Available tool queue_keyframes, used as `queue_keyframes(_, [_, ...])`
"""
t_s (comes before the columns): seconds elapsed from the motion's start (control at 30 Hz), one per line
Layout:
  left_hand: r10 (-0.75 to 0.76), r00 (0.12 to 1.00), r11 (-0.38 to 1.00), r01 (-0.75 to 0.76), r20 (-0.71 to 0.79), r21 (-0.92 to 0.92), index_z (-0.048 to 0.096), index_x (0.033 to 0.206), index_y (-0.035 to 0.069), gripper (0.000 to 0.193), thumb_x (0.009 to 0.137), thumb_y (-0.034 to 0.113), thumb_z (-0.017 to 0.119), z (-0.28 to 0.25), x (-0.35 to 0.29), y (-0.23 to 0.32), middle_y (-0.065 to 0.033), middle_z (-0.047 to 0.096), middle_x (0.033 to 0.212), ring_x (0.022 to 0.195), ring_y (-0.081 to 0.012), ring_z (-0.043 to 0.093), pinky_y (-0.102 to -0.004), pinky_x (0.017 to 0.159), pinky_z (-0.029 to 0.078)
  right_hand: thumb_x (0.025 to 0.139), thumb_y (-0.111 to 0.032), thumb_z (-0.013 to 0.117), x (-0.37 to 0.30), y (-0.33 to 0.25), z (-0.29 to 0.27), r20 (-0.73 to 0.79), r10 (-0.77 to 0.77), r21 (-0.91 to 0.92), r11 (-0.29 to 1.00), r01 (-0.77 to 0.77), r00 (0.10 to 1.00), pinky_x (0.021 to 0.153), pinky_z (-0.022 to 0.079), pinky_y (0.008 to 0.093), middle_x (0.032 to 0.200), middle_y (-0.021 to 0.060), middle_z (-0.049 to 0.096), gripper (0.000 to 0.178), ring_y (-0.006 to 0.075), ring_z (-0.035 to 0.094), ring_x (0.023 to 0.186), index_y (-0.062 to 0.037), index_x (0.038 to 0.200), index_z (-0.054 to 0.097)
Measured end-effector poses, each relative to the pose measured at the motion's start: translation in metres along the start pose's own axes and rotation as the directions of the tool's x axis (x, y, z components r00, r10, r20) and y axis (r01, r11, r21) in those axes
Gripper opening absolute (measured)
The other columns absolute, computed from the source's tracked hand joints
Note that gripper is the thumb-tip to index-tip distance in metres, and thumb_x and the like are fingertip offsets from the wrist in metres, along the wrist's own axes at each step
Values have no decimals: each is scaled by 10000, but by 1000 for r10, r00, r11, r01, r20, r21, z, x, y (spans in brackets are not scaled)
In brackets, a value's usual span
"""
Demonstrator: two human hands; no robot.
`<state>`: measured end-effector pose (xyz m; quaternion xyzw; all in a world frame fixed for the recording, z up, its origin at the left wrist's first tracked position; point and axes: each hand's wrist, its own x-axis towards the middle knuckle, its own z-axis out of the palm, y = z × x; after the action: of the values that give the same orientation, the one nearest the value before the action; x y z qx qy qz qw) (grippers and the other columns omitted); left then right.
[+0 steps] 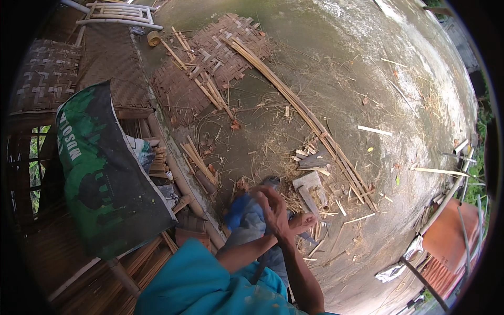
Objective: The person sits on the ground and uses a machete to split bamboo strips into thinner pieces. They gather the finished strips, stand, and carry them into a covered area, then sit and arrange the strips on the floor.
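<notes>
Head camera: one pair of bare hands, forearms crossed at the lower middle, over a grey, litter-strewn ground (336, 68).

Right grip (270, 209): raised in front of the bent grey-blue trouser leg (245, 218), fingers bent; whether closed on anything, cannot tell.

Left grip (302, 223): reaching past the right wrist to its far side, fingers curled; open or closed, cannot tell (small and partly hidden at this angle). Nearest goods: one pale block (311, 181), on the ground just beyond the left grip, with one grey flat piece (307, 199) set slantwise at its near side.

Short split pieces (312, 159): a small heap, just beyond the block.

Long thin strips (300, 106): one bundle, light brown, running from upper middle down past the block's right side.

Woven mat (223, 55): brown, ragged at the edges, lying flat, further strips across it.

Yellowish cylinder (154, 38): one, beside the mat.

Banner (113, 178): one, black and green (lettered), draped at left over a slatted bamboo structure.

Reddish-brown panel (450, 231): one, far right.

Teal garment (194, 278): the wearer's, lower edge.
</notes>
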<state>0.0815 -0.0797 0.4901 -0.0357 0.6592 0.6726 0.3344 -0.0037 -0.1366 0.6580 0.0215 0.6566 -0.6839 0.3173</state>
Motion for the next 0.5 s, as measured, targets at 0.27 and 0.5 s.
queue_keyframes(0.27, [-230, 922, 886, 66, -311, -458, 667, 1160, 23, 374, 1068, 369, 556, -120, -69, -65, -48, 680, 951, 859, -122, 647, -295, 766, 535, 1024, -268, 619, -3, 41, 2, -59, 99, -196, 975, -109, 993, 836, 526, 354, 978, 124, 730, 326, 210, 688, 905, 41, 1088, 699])
queue_keyframes(0.5, [-778, 291, 567, 706, -556, -424, 686, 1131, 83, 252, 993, 282, 618, -199, -325, -232, -131, 689, 991, 866, -288, 658, -443, 778, 536, 968, -326, 576, -228, 248, -223, -582, 776, 308, 486, -818, 242, 689, 593, 462, 1231, 242, 644, 475, 356, 687, 880, 26, 1286, 570])
